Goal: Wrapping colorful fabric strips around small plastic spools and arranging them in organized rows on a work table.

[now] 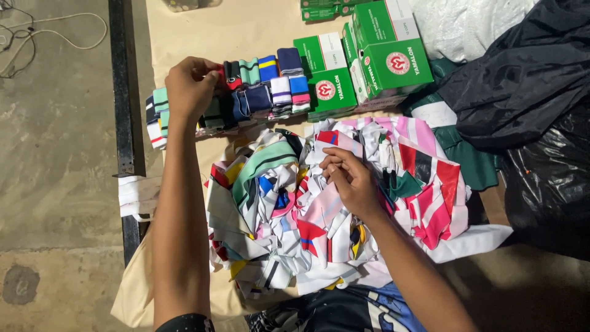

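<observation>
The left hand rests on a row of folded striped cloth bundles near the green cardboard boxes, its fingers curled onto one bundle. The right hand pinches a pink-and-white strip from the loose heap of colourful fabric scraps on the beige desk.

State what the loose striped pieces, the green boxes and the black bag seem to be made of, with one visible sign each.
Striped pieces: probably knit fabric, matt; they crumple and fold softly.
Green boxes: likely cardboard, smooth printed finish; crisp edges, flat faces.
Black bag: seemingly thin plastic film; shiny, wrinkled highlights.
</observation>
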